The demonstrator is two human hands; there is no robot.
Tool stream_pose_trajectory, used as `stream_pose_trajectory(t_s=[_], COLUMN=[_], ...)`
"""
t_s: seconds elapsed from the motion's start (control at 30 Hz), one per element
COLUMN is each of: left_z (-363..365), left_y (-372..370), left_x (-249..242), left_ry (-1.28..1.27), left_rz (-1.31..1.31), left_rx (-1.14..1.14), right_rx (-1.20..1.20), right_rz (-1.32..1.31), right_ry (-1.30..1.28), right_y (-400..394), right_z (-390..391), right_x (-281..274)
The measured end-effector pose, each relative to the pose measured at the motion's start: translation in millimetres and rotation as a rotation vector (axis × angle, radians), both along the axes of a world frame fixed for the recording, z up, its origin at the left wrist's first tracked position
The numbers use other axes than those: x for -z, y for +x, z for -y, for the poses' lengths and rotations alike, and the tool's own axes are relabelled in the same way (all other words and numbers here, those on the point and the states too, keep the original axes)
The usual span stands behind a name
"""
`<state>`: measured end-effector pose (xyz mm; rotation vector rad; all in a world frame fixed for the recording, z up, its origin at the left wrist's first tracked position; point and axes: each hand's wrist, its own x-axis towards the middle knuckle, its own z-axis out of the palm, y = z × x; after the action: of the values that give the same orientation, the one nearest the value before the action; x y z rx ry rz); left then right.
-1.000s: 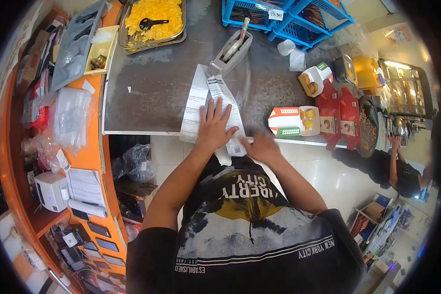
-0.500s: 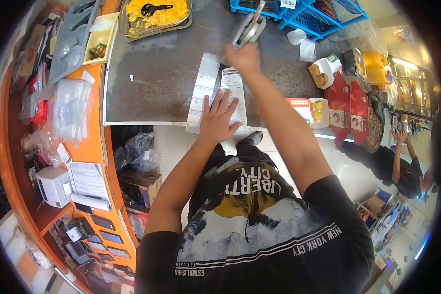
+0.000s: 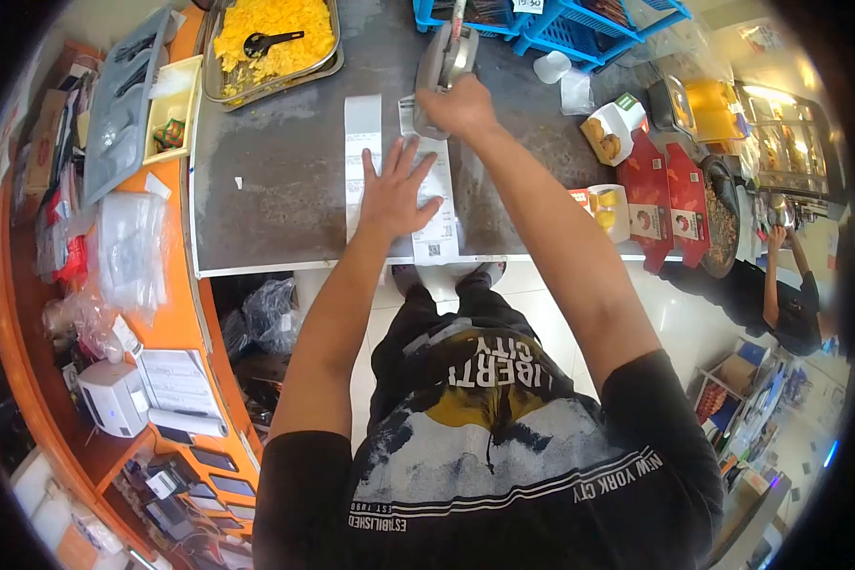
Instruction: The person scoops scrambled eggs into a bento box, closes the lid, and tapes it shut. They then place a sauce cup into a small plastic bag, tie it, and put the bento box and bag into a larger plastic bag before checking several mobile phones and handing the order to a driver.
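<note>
Two long printed receipts lie side by side on the dark worktop. My left hand (image 3: 399, 195) is spread flat over them, its fingers across the left receipt (image 3: 362, 119) and the right receipt (image 3: 437, 228). My right hand (image 3: 461, 106) is closed around a grey and silver tool with a rounded body (image 3: 434, 62), whose exact kind I cannot tell. The tool stands over the far end of the right receipt and covers part of it. A thin stick with a red band (image 3: 458, 17) shows at the tool's far end.
A metal tray of yellow food (image 3: 275, 24) with a black spoon sits back left. Blue baskets (image 3: 579, 38), a white cup (image 3: 552, 66), food boxes (image 3: 613, 133) and red cartons (image 3: 648, 204) line the right. Another person (image 3: 784, 294) works at far right.
My right hand has brought the tool down and nearer, onto the far end of the right receipt. My left hand stays flat on the receipts. The whole view has shifted slightly.
</note>
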<state>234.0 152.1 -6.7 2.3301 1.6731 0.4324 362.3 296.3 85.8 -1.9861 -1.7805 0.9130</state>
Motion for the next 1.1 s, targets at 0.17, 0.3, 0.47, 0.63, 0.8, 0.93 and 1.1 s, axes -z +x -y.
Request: stream_pose_trajectory(t_s=[0.17,0.3,0.47,0.63,0.8,0.93,1.1], left_z=[-32,-30,-15,-13,-3,50,137], left_y=[-18,-16,1,6,-1,-16,-24], left_x=[-4,4,18,14,6,-16,-51], left_ry=[0.015,0.024,0.070,0.084,0.241,0.292,0.103], left_rz=[0.132,0.239,0.347,0.288,0.358,0.401,0.729], left_rx=[-0.001,-0.026,-0.003,-0.092,-0.091,-0.227,-0.266], right_rx=[-0.025,-0.016,0.005,-0.054,-0.150,-0.125,-0.267], right_rz=[-0.016,-0.027,-0.057,0.076,0.079,-0.343,-0.083], right_ry=[0.075,0.056,0.017,-0.030,-0.052,0.082,0.307], right_y=[-22,-29,-53,-78,-60,22,138], right_z=[2,1,0,-2,-3,51,172], right_x=[-6,-5,-5,29,23,7,0])
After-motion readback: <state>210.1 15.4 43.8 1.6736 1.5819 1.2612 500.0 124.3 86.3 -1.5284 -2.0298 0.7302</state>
